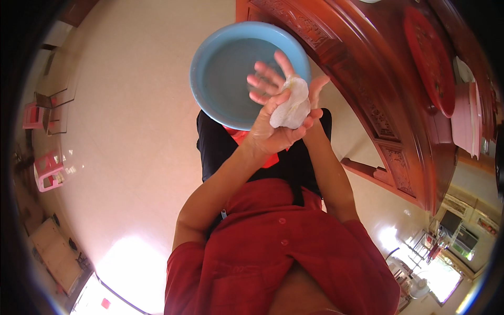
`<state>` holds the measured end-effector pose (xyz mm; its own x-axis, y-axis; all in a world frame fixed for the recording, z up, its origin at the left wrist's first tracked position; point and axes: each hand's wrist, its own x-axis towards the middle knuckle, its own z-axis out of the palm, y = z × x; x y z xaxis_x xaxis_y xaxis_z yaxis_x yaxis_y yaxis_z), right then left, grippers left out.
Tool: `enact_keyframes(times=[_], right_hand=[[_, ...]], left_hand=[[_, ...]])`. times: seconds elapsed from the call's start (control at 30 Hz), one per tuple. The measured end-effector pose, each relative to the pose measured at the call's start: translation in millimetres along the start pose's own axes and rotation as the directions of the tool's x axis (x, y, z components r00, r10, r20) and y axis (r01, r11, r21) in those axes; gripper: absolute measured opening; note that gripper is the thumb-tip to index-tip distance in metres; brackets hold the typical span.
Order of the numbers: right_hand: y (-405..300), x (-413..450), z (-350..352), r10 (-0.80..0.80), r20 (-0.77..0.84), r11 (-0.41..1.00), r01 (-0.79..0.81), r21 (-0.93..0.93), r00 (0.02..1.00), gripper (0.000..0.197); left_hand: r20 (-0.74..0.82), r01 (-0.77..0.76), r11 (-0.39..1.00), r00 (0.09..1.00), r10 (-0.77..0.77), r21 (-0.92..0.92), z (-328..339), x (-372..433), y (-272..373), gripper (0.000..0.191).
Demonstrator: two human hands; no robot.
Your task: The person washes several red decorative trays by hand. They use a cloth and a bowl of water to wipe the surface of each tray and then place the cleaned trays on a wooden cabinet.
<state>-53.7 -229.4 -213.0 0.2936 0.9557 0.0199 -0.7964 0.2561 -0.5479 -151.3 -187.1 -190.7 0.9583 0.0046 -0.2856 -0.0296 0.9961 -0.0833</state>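
Observation:
My left hand [271, 130] grips a crumpled white cloth [294, 105], thumb on top and fingers curled around its underside. My right hand [271, 78] lies just beyond, palm up with its fingers spread and slightly blurred. The cloth covers part of the right palm and seems to touch it. Below both hands is a round blue plastic basin [199, 88] holding cloudy water. Its near rim reaches my knees; what supports it is hidden. A bright red piece of material [271, 160] shows between my dark-trousered legs, partly hidden by my left wrist.
Close on the right stands carved reddish wooden furniture [366, 90], bearing a round red tray [429, 63] and a pink stack [466, 118]. Pale floor [130, 118] stretches left towards pink plastic stools [49, 171]. A fan [418, 287] is at the lower right.

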Motion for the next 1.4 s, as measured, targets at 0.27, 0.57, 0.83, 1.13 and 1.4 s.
enact_keyframes(times=[0.27, 0.57, 0.83, 1.13, 1.4], right_hand=[[-41, 42, 38, 0.169, 0.048, 0.937, -0.146, -0.319, 0.984, 0.051], [-30, 84, 37, 0.083, -0.356, 0.719, -0.303, -0.625, 0.931, 0.031], [5, 103, -21, -0.368, -0.394, 0.485, -0.188, -0.854, 0.842, 0.027], [-36, 73, -15, 0.248, -0.097, 0.902, -0.267, -0.34, 0.964, 0.076], [-45, 71, 13, 0.215, 0.013, 0.955, -0.207, -0.215, 0.977, 0.05]], left_hand=[[0.289, -0.015, 0.953, 0.954, -0.077, 0.304, 1, -16, 32, 0.043], [-0.129, -0.05, 0.292, 0.819, 0.56, 0.955, 7, 28, 43, 0.022], [0.191, 0.121, -0.28, 0.48, 0.856, 0.953, -45, 61, 49, 0.033], [0.053, 0.096, 0.955, 0.992, -0.115, 0.281, -18, 18, 65, 0.028], [0.09, 0.03, 0.963, 0.994, -0.056, 0.267, -1, 10, 42, 0.026]])
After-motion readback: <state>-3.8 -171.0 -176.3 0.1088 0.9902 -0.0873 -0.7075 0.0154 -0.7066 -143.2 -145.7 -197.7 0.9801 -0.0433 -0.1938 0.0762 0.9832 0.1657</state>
